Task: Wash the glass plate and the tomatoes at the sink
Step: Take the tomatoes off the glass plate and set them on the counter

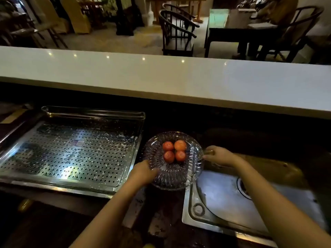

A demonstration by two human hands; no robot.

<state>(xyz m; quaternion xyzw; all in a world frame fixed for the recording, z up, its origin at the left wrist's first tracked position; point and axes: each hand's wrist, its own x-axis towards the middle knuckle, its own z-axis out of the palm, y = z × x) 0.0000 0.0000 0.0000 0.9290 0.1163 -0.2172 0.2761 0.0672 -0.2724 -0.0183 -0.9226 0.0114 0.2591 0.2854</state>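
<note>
A ribbed glass plate [172,174] sits between the perforated tray and the sink, partly over the sink's left rim. Several red tomatoes [174,151] lie bunched at its centre. My left hand [143,171] grips the plate's near-left rim, fingers curled over the edge. My right hand [219,155] holds the plate's right rim with its fingertips. The steel sink [220,197] lies below and to the right of the plate, its drain [241,187] partly hidden by my right forearm.
A wet perforated steel tray [71,151] fills the left side. A long white counter [161,77] runs across behind, shadowing a dark gap below it. Dark chairs [177,33] and tables stand beyond. The counter edge in front of me is dark and wet.
</note>
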